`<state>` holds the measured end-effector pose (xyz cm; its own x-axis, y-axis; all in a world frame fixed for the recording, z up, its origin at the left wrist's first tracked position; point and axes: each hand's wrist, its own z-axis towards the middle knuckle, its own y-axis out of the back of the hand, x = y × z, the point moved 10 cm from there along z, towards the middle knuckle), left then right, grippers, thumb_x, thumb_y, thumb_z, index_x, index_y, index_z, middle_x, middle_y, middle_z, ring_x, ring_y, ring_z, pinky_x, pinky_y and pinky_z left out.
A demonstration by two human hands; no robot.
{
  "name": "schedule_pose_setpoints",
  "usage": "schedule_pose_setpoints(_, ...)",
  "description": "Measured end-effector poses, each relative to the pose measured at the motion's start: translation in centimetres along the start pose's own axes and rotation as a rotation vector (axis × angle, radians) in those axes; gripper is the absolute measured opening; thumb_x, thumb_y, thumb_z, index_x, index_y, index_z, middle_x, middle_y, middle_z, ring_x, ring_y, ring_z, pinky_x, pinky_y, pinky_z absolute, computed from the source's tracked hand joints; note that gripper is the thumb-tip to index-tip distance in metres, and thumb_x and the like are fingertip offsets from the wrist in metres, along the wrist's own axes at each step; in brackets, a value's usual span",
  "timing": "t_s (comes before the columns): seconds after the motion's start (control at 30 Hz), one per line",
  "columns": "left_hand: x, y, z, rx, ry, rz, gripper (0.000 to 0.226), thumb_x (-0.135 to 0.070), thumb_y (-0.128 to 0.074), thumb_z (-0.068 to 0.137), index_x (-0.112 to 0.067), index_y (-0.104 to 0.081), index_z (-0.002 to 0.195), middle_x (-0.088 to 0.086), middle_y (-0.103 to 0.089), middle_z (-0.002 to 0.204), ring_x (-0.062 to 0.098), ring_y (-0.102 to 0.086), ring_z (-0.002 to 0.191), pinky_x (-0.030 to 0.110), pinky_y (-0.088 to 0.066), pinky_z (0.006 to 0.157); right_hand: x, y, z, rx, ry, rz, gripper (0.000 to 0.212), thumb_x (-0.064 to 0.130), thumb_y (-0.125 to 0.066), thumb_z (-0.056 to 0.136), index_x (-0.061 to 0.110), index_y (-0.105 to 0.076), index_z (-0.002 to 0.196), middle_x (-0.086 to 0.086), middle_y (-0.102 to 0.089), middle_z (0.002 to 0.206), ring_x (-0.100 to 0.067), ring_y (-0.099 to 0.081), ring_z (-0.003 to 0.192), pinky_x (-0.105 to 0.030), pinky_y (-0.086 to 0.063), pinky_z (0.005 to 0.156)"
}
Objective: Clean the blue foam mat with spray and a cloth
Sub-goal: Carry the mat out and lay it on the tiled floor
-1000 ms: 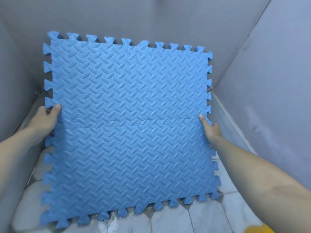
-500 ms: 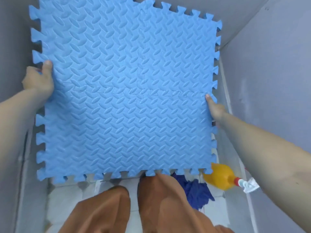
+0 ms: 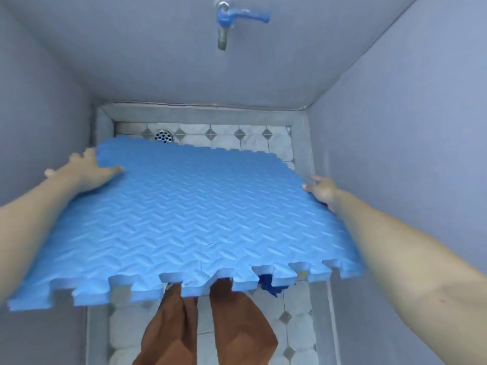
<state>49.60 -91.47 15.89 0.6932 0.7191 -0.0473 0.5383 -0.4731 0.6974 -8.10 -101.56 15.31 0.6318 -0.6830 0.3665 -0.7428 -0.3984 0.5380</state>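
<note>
The blue foam mat (image 3: 195, 222), ribbed and with jigsaw edges, is held nearly flat above the tiled floor. My left hand (image 3: 89, 171) grips its far left edge, thumb on top. My right hand (image 3: 322, 191) holds the right edge, fingers partly under it. A dark blue cloth (image 3: 268, 284) peeks out below the mat's near edge. The spray bottle is hidden.
Grey walls close in on three sides. A blue tap (image 3: 232, 21) sticks out of the back wall. A round floor drain (image 3: 164, 135) lies at the far left of the tiled floor (image 3: 263, 143). My legs in brown trousers (image 3: 208, 327) stand below the mat.
The mat has swung down from upright against the wall to almost level. Both hands came down with it, and the tap and drain behind it now show.
</note>
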Motion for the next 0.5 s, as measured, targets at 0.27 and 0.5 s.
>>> schedule_pose_setpoints(0.27,-11.8,-12.4,-19.3,0.643,-0.574,-0.006,0.117,-0.101,-0.016,0.050,-0.040,-0.024,0.149,-0.014,-0.013,0.159,0.011,-0.007,0.147,0.038,-0.002,0.120,0.3,-3.3,-1.9,0.010,-0.128,-0.256,0.037,0.016,-0.052,0.098,0.001,-0.055,0.133,-0.017,-0.055,0.136,-0.033,-0.052,0.126,-0.033,-0.043,0.096)
schedule_pose_setpoints(0.5,-15.0,-16.1,-24.8,0.504,-0.969,0.203,0.116,-0.085,-0.053,0.064,-0.044,0.015,0.148,-0.013,0.021,0.156,0.009,0.021,0.143,0.038,0.010,0.118,1.2,-3.7,-1.6,-0.040,-0.155,-0.421,0.043,0.028,-0.050,0.101,0.002,-0.049,0.135,-0.015,-0.056,0.134,-0.031,-0.055,0.121,-0.028,-0.043,0.088)
